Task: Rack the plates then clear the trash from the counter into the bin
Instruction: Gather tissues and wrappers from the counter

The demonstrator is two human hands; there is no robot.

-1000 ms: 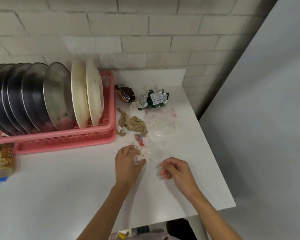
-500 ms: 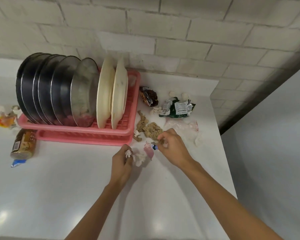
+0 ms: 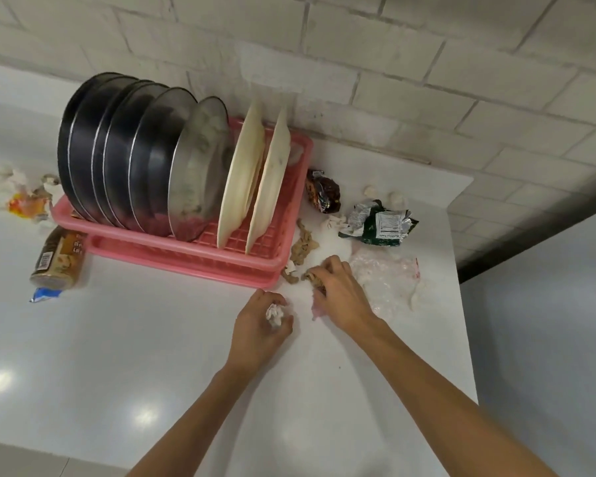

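Note:
Several dark plates (image 3: 117, 156), a steel plate (image 3: 200, 166) and two cream plates (image 3: 255, 180) stand upright in the pink rack (image 3: 200, 259). My left hand (image 3: 260, 330) grips a crumpled white tissue (image 3: 275, 314) on the white counter (image 3: 117, 356). Just to its right, my right hand (image 3: 341, 297) curls around brown crumpled scraps (image 3: 315, 278), with a bit of pink wrapper under the palm. More brown scraps (image 3: 301, 246) lie against the rack's right end.
Right of the rack lie a dark red wrapper (image 3: 324, 191), a green foil packet (image 3: 381, 223), a clear plastic bag (image 3: 389, 280) and small white bits. Left of the rack are a brown can (image 3: 59, 259), a blue wrapper scrap (image 3: 43, 294) and white-orange tissue (image 3: 18, 197). The counter edge runs close on the right.
My right hand has moved forward from the open counter to the brown scraps and closed on them. My left hand keeps the tissue. The view shifted left, showing more trash beyond the rack.

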